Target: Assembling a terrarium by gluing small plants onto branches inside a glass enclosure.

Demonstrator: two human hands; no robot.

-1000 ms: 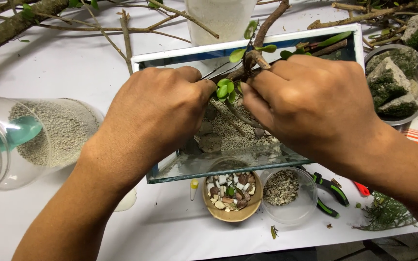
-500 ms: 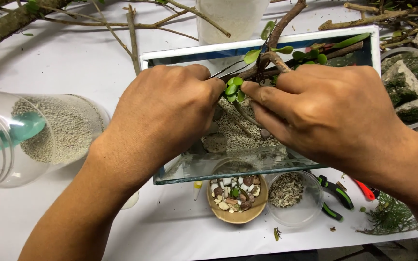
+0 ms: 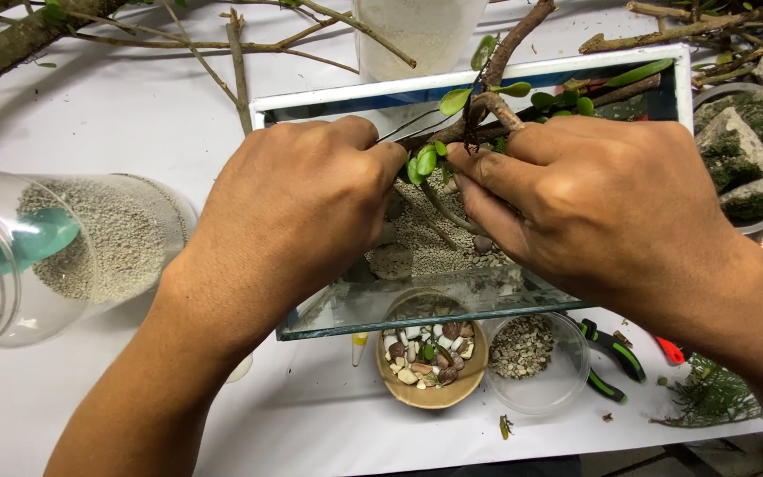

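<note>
At the far left a clear plastic jar [image 3: 55, 256] lies on its side on the white table [image 3: 134, 115], part full of grey grit, with a teal scoop [image 3: 19, 252] inside it. Next to it, the left hand [image 3: 298, 208] is curled closed over the glass tank [image 3: 452, 305], fingertips pinched at the small green-leaved plant [image 3: 426, 161]; what exactly it grips is hidden by the knuckles. The plant sits at the tank's middle, its stem running down towards the gravel bed [image 3: 430, 243], which already covers the tank floor with a few stones on it. The right hand [image 3: 593, 199] is also closed, thumb and forefinger pinched on the plant's twisted woody stem [image 3: 492, 106] from the other side. So the base layer looks laid, while the plant seems not yet settled. In front, a bowl of mixed pebbles [image 3: 430, 358] and a clear dish of fine gravel [image 3: 532, 353] are full, and at the right a metal bowl of mossy rocks [image 3: 748, 146] waits, so much decoration appears left.
</note>
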